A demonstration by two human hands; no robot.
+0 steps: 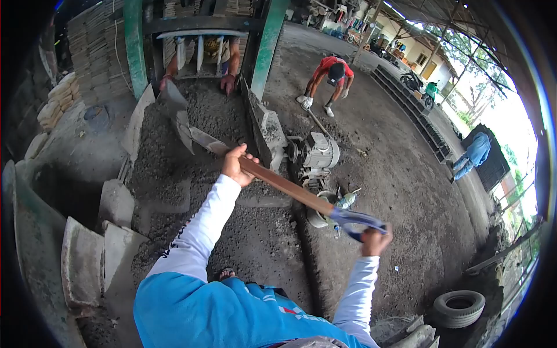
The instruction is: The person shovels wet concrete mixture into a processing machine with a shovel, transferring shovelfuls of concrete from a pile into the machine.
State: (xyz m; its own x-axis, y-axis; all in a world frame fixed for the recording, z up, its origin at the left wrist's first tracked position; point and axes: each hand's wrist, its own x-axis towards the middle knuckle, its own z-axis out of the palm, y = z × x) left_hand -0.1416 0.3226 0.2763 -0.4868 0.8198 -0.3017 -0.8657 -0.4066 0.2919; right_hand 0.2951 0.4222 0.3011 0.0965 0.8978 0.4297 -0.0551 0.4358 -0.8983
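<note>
A long-handled shovel (284,185) slants across the view from upper left to lower right. My left hand (238,166) is closed around its wooden shaft near the blade. My right hand (376,239) grips the blue D-shaped handle end. The metal shovel blade (178,116) is raised at the upper left, over a bed of dark, damp, crumbly mix (154,156). Behind the blade, a person's gloved hand (227,84) rests at the green-framed machine (136,52), with the other glove partly behind the blade tip.
An electric motor (321,151) sits right of the mix. Beyond it, a person in red (333,78) bends over a long tool. Another person in blue (477,152) stands at far right by dark stacked rows (409,110). A tire (458,307) lies lower right; broken slabs (83,261) stand at left.
</note>
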